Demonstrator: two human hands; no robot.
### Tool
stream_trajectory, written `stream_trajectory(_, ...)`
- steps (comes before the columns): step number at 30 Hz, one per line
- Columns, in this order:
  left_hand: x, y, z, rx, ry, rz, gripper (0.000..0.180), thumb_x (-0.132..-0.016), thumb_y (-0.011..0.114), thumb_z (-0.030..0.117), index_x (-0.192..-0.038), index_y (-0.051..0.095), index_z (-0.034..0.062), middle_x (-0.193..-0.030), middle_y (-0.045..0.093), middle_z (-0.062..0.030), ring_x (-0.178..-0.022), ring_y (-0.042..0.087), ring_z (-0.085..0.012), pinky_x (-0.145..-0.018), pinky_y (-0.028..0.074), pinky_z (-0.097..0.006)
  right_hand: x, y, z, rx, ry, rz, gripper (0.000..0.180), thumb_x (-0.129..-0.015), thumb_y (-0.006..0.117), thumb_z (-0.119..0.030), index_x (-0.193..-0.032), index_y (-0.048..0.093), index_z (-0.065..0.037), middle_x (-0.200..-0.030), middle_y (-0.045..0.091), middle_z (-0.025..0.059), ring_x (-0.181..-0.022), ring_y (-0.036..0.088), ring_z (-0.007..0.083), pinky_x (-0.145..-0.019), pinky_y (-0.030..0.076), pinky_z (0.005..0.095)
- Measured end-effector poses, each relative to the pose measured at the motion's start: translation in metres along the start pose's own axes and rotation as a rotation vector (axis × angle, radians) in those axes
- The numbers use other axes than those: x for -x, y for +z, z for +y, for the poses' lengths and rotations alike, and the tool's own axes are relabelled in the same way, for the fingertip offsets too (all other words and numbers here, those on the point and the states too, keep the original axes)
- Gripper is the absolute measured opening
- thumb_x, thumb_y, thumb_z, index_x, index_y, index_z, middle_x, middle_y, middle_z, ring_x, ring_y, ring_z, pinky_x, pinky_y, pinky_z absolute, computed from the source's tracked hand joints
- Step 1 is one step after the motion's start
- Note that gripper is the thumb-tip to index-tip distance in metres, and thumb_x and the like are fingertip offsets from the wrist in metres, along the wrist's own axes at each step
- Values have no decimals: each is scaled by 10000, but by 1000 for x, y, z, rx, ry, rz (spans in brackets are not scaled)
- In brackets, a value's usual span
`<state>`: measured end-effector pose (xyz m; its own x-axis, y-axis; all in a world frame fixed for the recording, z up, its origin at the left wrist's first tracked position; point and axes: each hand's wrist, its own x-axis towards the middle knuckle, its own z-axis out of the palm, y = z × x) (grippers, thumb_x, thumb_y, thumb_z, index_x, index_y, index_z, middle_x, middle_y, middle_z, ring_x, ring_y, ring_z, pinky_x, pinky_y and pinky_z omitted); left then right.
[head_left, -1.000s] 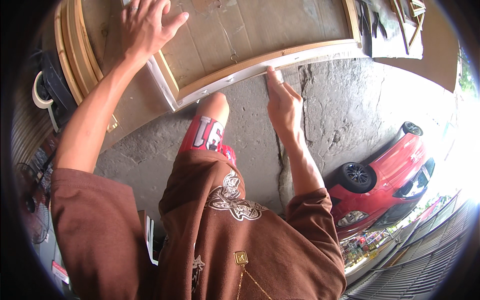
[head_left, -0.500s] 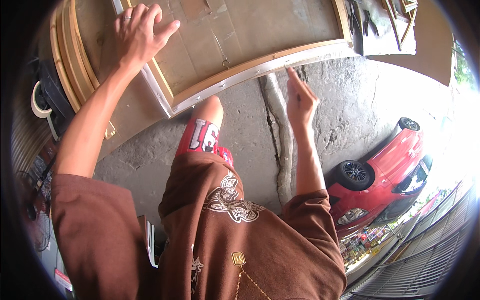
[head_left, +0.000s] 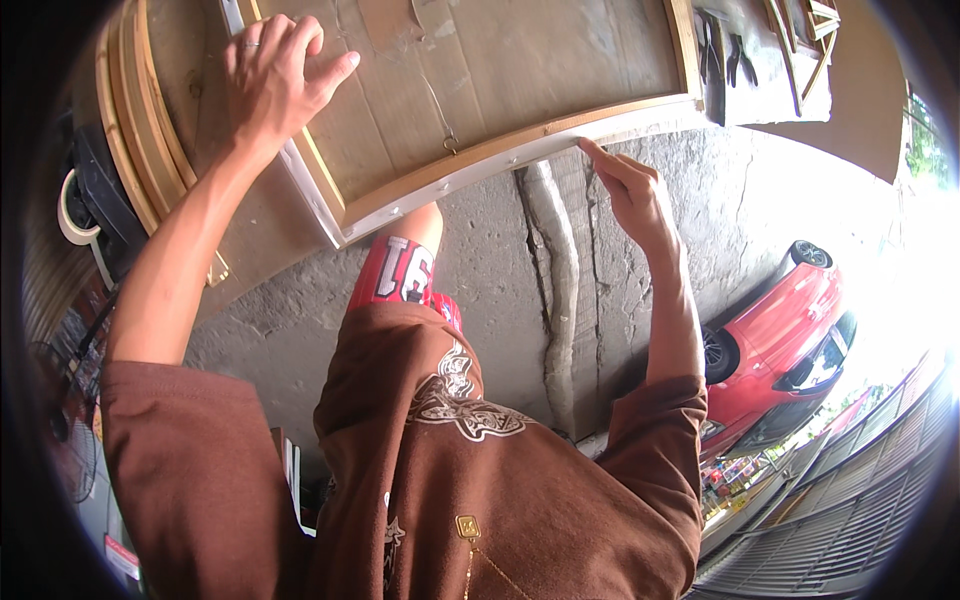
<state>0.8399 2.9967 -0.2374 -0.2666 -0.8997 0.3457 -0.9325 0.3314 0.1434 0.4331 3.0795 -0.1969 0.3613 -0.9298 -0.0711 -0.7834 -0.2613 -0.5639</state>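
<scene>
A wooden frame (head_left: 520, 134) lies on a brown board, its outer edge covered by a white strip (head_left: 470, 178) dotted with several small pale studs, perhaps pins. My left hand (head_left: 280, 80) rests over the frame's left bar, thumb stretched out and fingers bent but apart, holding nothing I can see. At the near bar, toward its right part, my right hand (head_left: 632, 195) points its index finger at the white strip. That fingertip touches or nearly touches the strip, while the other fingers curl loosely. Nothing shows in the right hand.
Curved wooden strips (head_left: 140, 120) lie at the left, near a tape roll (head_left: 72, 208). Dark-handled tools (head_left: 738, 62) and thin wood pieces (head_left: 805, 55) are at the far right. A red car (head_left: 785, 330) stands on the right, beyond the cracked concrete floor (head_left: 660, 300).
My right hand has shifted slightly right and turned from an edge-on pose to pointing with its index finger at the strip. My left hand has barely moved.
</scene>
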Motion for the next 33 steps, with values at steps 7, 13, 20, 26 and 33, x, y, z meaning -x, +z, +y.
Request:
stream_trajectory(7, 1, 1, 5, 0, -21, 17, 351, -756, 703, 441, -790, 506, 152, -803, 507, 6, -904, 514, -232, -842, 362, -439, -17, -24, -33, 269, 121, -291, 396, -880, 577, -64, -1264, 603, -151, -689, 599, 105, -550, 576, 173, -505, 467, 324)
stream_trajectory(13, 2, -3, 8, -19, -17, -10, 340, -761, 698, 423, -815, 506, 147, -823, 498, 0, -938, 507, -231, -860, 364, -447, -19, -11, -64, 563, 240, -384, 482, -855, 533, -88, -1335, 520, -134, -737, 596, 147, -557, 626, 278, -499, 515, 393)
stream_trajectory(20, -2, -5, 9, -21, 13, -42, 344, -777, 686, 435, -819, 503, 147, -835, 494, 0, -944, 507, -232, -868, 359, -447, 22, 60, -7, -37, 72, 279, 498, -841, 578, 71, -1307, 563, -103, -596, 436, 81, -483, 443, 142, -470, 408, 232)
stream_trajectory(26, 2, -4, 7, -46, 19, -12, 344, -781, 684, 443, -817, 506, 151, -830, 497, 5, -940, 504, -231, -844, 357, -432, 17, 40, -26, 158, 128, 180, 524, -812, 613, 62, -1301, 574, -124, -604, 453, 80, -461, 453, 171, -461, 433, 265)
stream_trajectory(33, -2, -5, 8, -53, -1, -54, 348, -779, 686, 447, -813, 503, 153, -840, 505, 8, -957, 502, -231, -835, 354, -426, 20, 109, 16, -56, -77, 581, 458, -829, 570, 106, -1271, 565, -13, -650, 514, 106, -521, 462, 192, -486, 413, 270)
